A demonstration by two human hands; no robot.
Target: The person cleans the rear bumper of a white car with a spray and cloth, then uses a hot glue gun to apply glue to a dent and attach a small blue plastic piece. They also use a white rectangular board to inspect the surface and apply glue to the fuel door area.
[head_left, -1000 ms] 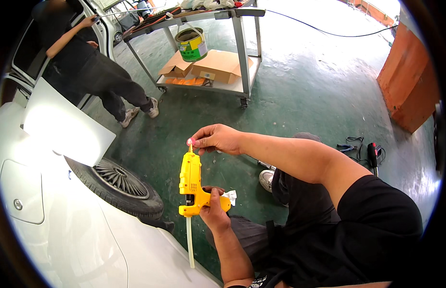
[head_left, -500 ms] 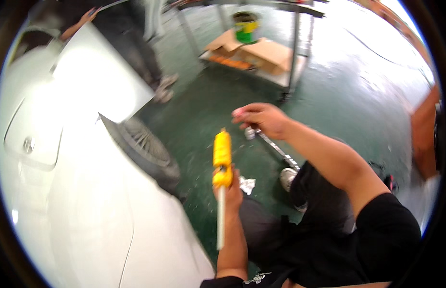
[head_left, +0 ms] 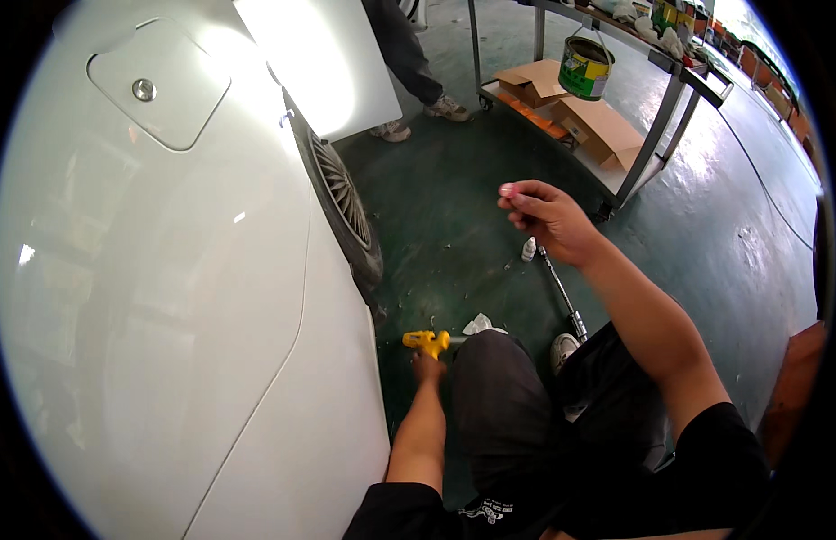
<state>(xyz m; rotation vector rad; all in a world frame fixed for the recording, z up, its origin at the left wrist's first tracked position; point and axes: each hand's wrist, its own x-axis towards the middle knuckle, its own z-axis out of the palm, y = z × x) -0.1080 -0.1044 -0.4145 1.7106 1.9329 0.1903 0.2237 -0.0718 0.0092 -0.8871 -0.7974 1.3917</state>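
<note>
My left hand (head_left: 427,367) is closed around the handle of a yellow hot glue gun (head_left: 425,341), held low beside my knee and close to the car. A pale glue stick (head_left: 458,340) juts from the gun's back end. Higher and to the right, my right hand (head_left: 555,220) pinches a small pinkish-red piece (head_left: 508,191) between thumb and fingers, away from the car. The white car body (head_left: 211,297) fills the left side, with a fuel door (head_left: 161,85) and a wheel (head_left: 341,193) at its far end.
A brightly lit white panel (head_left: 337,67) stands by the wheel, with another person's legs (head_left: 404,54) behind it. A metal cart (head_left: 656,135) carries cardboard boxes (head_left: 602,130); a green-yellow can (head_left: 584,72) hangs there. On the floor lie crumpled paper (head_left: 481,322), a small bottle (head_left: 529,249) and a long metal tool (head_left: 562,292).
My left hand has lowered the glue gun and turned it from pointing away to pointing left toward the car. My right hand still pinches the pinkish-red piece. The view has shifted.
</note>
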